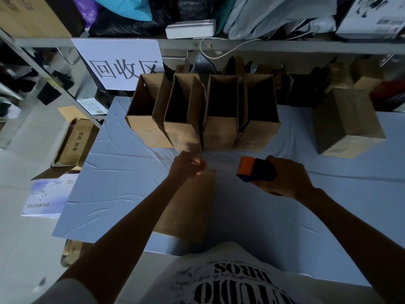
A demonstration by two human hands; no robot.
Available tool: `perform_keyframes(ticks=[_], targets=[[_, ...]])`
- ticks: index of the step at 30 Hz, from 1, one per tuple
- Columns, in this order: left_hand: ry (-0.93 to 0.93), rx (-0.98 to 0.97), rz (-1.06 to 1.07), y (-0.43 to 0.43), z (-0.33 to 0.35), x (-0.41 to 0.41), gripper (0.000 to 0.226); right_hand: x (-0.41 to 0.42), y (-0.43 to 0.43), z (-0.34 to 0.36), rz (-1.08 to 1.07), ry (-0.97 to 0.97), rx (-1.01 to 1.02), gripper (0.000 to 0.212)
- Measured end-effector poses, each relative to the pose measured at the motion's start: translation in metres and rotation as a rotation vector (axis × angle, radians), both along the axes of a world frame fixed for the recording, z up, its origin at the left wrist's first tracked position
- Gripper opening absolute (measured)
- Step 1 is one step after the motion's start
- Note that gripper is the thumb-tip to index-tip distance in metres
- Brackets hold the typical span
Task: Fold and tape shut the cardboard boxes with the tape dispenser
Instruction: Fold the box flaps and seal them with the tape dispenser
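Box in hand: the cardboard box (192, 205) is lying lengthwise on the near part of the worktop (114, 172), partly under the left forearm.
Left hand: the left hand (188, 165) is hovering at the box's far end with its fingers curled in together. Whether it is pinching a tape end I cannot tell.
Right hand: the right hand (287, 178) is clamping round the orange and dark tape dispenser (255, 170), holding it just beside the box's far right corner and above the cloth.
Doing it well: the flaps are probably needing to be held flat and meeting. The tape should be running straight along the seam, with the dispenser pressing down as it travels and some overlap going down each end.
Waiting boxes: four open boxes (184, 115) are standing side by side at the back of the worktop, and one closed box (348, 123) is sitting well apart to the right.
Surface: a pale creased sheet is covering the worktop.
Room: a metal shelf (43, 42) is carrying bags and a white device (190, 28), a paper sign (120, 62) is hanging from it, and a carton (74, 143) is sitting on the floor at the left.
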State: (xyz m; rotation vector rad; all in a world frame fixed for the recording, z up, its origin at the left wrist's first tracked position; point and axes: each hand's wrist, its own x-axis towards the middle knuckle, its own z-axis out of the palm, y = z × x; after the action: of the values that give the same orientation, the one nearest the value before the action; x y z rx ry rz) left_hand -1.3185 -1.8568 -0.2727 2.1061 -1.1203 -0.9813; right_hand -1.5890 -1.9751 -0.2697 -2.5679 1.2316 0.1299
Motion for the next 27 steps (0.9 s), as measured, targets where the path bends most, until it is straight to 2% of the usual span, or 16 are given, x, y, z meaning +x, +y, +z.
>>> perform_keyframes(ticks=[10, 14, 19, 27], targets=[[-0.192, -0.087, 0.065, 0.008, -0.010, -0.012, 0.010, 0.003, -0.003, -0.008, -0.017, 0.016, 0.056, 0.054], [-0.212, -0.109, 0.064, 0.013, -0.002, -0.016, 0.007, 0.003, -0.003, -0.012, -0.015, -0.009, 0.064, 0.054], [-0.319, -0.112, 0.029, 0.012, 0.007, -0.023, 0.021, 0.001, -0.005, -0.016, 0.011, -0.002, 0.024, 0.061], [-0.346, -0.118, 0.082, 0.009, -0.001, -0.027, 0.019, -0.001, -0.006, -0.019, 0.030, -0.009, 0.009, 0.066]])
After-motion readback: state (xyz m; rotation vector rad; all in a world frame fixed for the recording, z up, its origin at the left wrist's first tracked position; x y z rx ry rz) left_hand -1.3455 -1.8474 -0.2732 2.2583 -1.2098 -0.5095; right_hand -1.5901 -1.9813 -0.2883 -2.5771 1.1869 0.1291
